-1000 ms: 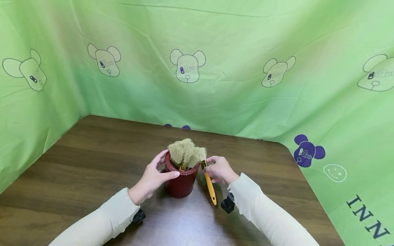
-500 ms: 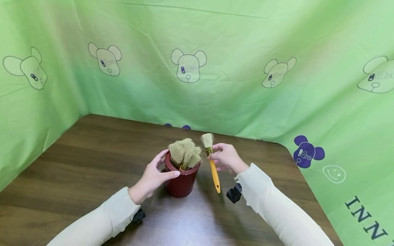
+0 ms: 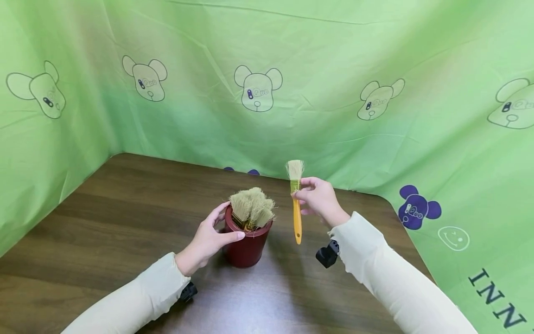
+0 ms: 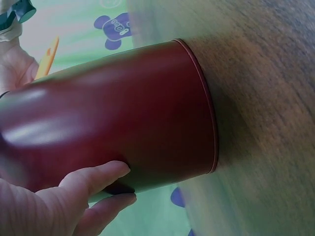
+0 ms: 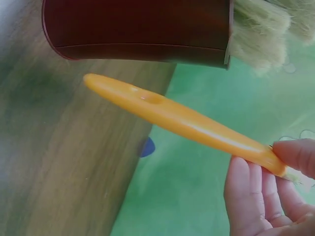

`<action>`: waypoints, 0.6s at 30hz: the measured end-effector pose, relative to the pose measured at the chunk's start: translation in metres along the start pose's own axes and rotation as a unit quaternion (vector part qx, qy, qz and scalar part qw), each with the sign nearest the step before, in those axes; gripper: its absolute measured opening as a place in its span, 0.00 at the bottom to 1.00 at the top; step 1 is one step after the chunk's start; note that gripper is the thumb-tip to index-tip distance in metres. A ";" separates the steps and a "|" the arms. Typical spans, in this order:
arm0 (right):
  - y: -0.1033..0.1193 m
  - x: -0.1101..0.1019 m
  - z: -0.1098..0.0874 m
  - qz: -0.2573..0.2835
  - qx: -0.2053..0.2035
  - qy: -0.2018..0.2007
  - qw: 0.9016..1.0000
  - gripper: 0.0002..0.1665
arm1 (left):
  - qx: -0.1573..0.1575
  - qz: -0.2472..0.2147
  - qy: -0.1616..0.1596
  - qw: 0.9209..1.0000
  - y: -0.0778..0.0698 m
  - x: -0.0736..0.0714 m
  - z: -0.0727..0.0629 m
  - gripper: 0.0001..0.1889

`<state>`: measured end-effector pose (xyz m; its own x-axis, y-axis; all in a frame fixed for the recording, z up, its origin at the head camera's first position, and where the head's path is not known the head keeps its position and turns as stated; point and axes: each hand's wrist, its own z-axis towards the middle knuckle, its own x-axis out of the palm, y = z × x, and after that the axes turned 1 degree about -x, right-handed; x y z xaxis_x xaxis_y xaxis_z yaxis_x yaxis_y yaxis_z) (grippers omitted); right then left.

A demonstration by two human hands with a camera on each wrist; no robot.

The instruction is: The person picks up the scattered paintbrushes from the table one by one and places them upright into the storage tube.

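A dark red round pot (image 3: 246, 250) stands upright on the table, packed with several bristle brushes (image 3: 252, 206), bristles up. My left hand (image 3: 208, 239) grips the pot's upper left side, thumb across the front near the rim; the left wrist view shows fingers around its red wall (image 4: 123, 108). To the right of the pot, my right hand (image 3: 319, 199) pinches a paintbrush (image 3: 297, 213) near its metal band, between thumb and fingers. This brush hangs in the air, bristles up, its orange handle (image 5: 182, 120) pointing down, apart from the pot.
The brown wooden table (image 3: 125, 218) runs back to a green cloth (image 3: 200, 116) printed with bear heads, which rises on the left, back and right. Dark wrist cameras (image 3: 327, 254) hang beneath both cuffs.
My right hand has lifted the paintbrush up and right, from against the pot's rim to well clear of it. The left hand has stayed on the pot.
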<state>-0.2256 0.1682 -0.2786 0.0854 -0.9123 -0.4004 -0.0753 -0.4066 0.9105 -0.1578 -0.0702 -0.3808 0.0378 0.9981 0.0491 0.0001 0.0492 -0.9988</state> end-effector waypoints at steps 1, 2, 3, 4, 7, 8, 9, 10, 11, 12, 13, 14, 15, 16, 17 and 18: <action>0.002 -0.001 -0.001 0.006 -0.001 -0.005 1.000 0.30 | 0.001 -0.001 0.000 1.000 0.000 0.000 0.000 0.42; 0.003 -0.001 -0.002 0.012 -0.001 -0.009 1.000 0.31 | 0.002 -0.002 0.000 1.000 0.000 0.000 0.000 0.42; 0.004 -0.001 -0.003 0.017 -0.001 -0.013 1.000 0.31 | 0.002 -0.003 0.000 1.000 0.000 0.000 0.000 0.42; 0.004 -0.002 -0.004 0.021 -0.002 -0.016 1.000 0.32 | 0.003 -0.004 0.000 1.000 0.000 0.000 0.000 0.42; 0.005 -0.002 -0.008 0.029 -0.010 -0.024 0.999 0.32 | 0.003 -0.003 0.001 1.000 0.000 0.000 0.000 0.42; 0.005 -0.003 -0.010 0.033 -0.015 -0.026 0.999 0.32 | 0.003 -0.003 0.000 1.000 0.000 0.000 -0.001 0.42; 0.005 -0.003 -0.011 0.040 -0.021 -0.027 0.999 0.32 | 0.002 -0.002 0.000 1.000 0.000 0.000 -0.001 0.42; 0.004 -0.004 -0.013 0.049 -0.028 -0.026 0.998 0.32 | 0.000 0.000 0.000 1.000 0.000 0.000 -0.001 0.42; 0.004 -0.004 -0.015 0.057 -0.035 -0.027 0.997 0.31 | -0.001 0.000 0.001 1.000 0.000 0.001 -0.001 0.42; 0.003 -0.005 -0.017 0.066 -0.042 -0.028 0.997 0.31 | -0.002 0.000 0.002 1.000 0.000 0.001 -0.001 0.42; 0.002 -0.005 -0.019 0.074 -0.049 -0.030 0.996 0.30 | -0.003 0.000 0.003 1.000 0.000 0.001 -0.001 0.42; 0.000 -0.006 -0.021 0.082 -0.056 -0.031 0.995 0.30 | -0.003 -0.001 0.003 1.000 0.000 0.001 -0.001 0.42; -0.001 -0.006 -0.023 0.089 -0.064 -0.033 0.993 0.29 | -0.004 -0.001 0.003 1.000 -0.001 0.001 -0.001 0.42; -0.002 -0.006 -0.024 0.095 -0.072 -0.036 0.992 0.28 | -0.004 -0.002 0.002 1.000 -0.001 0.001 -0.001 0.42; -0.004 -0.006 -0.025 0.101 -0.080 -0.041 0.991 0.28 | -0.004 -0.002 0.002 1.000 -0.001 0.001 -0.001 0.42; -0.004 -0.005 -0.027 0.108 -0.087 -0.044 0.989 0.28 | -0.004 -0.002 0.001 1.000 -0.001 0.000 -0.001 0.42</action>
<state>-0.1993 0.1760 -0.2776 -0.0012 -0.9810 -0.1940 0.0914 -0.1933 0.9769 -0.1567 -0.0699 -0.3799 0.0390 0.9978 0.0528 0.0084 0.0525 -0.9986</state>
